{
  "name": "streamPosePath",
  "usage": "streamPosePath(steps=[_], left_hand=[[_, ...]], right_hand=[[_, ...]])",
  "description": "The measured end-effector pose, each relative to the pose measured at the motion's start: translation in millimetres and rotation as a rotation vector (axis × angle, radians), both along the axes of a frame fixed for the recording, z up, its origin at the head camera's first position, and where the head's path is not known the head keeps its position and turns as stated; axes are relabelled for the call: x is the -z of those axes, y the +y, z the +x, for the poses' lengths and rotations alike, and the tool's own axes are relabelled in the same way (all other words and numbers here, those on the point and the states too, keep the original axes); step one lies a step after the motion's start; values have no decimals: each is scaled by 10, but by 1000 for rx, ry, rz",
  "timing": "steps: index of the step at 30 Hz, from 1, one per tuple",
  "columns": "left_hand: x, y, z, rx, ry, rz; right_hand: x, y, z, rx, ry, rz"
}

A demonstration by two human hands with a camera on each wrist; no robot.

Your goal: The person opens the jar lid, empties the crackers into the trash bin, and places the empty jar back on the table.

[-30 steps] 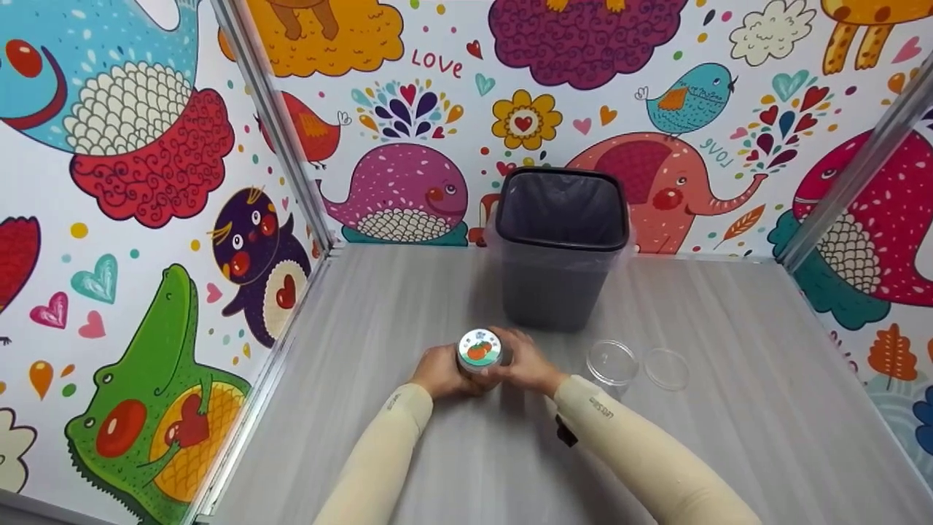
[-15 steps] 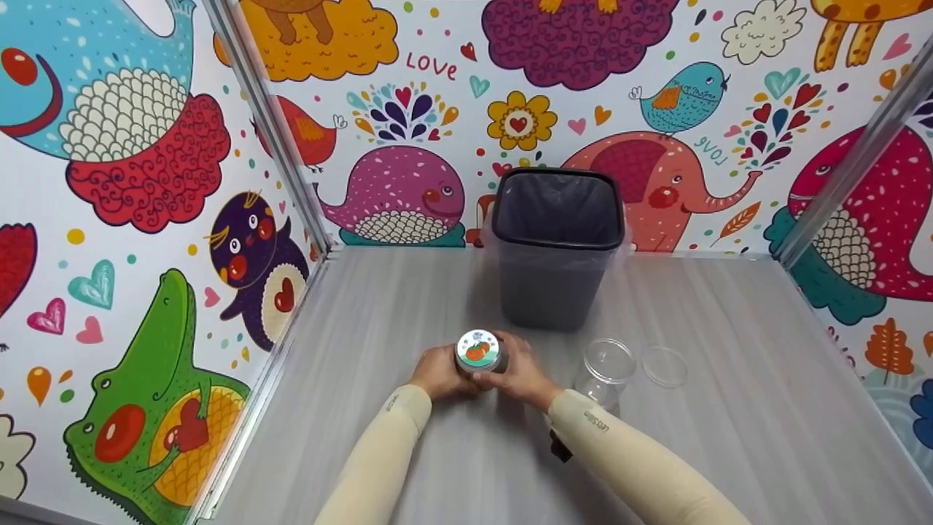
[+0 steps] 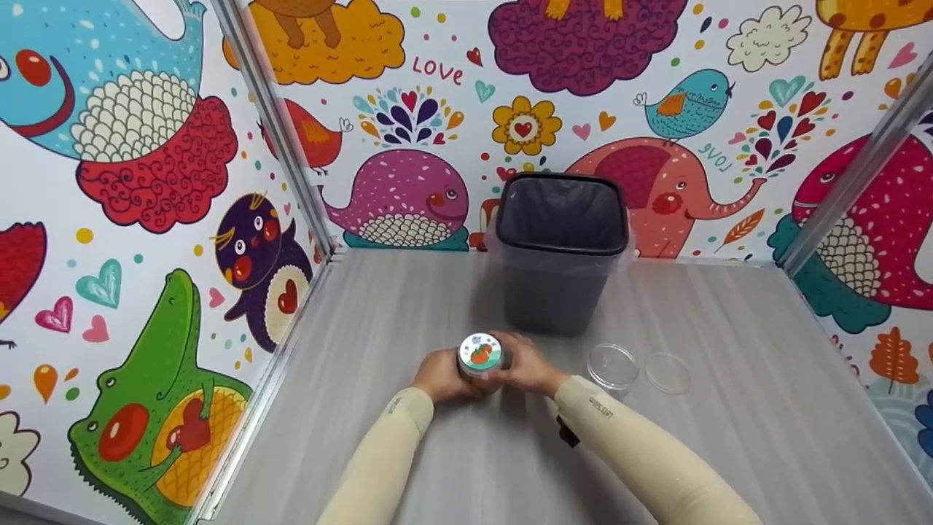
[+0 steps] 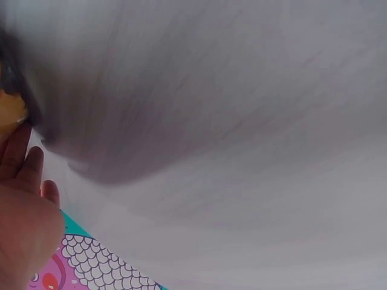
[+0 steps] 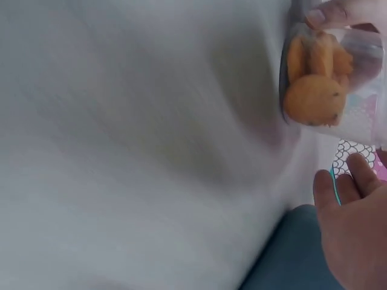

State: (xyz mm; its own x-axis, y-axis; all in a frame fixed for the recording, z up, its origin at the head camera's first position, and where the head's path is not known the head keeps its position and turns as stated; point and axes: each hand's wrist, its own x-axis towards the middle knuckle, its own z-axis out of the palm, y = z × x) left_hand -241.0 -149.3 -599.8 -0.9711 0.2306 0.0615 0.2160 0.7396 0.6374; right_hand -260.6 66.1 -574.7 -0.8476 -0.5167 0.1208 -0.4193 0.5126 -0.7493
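Observation:
Upright on the table, a clear jar [image 5: 360,130] contains several orange-brown biscuits [image 5: 314,99]. Its round lid [image 3: 480,353] bears a picture of an orange fruit. My left hand [image 3: 443,377] wraps the jar's side low down; in the left wrist view this hand [image 4: 27,220] has its fingers beside the jar. From the right, my right hand [image 3: 526,364] grips the lid edge, thumb in front and fingers behind. The right wrist view has my right hand [image 5: 357,226] below the jar, its outer fingers apart from the wall. Much of the jar is hidden by the hands in the head view.
A dark bin [image 3: 557,292] with a plastic liner stands behind the jar, near the patterned wall [image 3: 408,189]. Right of my right wrist are an uncovered clear jar [image 3: 612,366] and a flat clear disc [image 3: 668,372] on the grey table [image 3: 379,306].
Half a second ago my right hand had swung slightly left round the lid, showing more of the uncovered jar; now it has swung back. My left hand and the gripped jar stay in place.

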Motion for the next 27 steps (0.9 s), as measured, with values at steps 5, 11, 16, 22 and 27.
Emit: streamPosePath(steps=[5,11,16,22,27], left_hand=[[13,-23,-17,-5,3,-3],[11,-46,-46,-15,7,-7],[2,-44,-50,-13,2,-22],[-18,-29,-28,-6,-5,-7],[-3,-19,-5,0,-34,-14]], right_hand=[[1,-32,36,47,16,9],[30,-94,95,121,7,-50],[12,-84,101,113,0,-46],[-69,-4,50,42,-11,-51],[-54,27,43,12,-35,-25]])
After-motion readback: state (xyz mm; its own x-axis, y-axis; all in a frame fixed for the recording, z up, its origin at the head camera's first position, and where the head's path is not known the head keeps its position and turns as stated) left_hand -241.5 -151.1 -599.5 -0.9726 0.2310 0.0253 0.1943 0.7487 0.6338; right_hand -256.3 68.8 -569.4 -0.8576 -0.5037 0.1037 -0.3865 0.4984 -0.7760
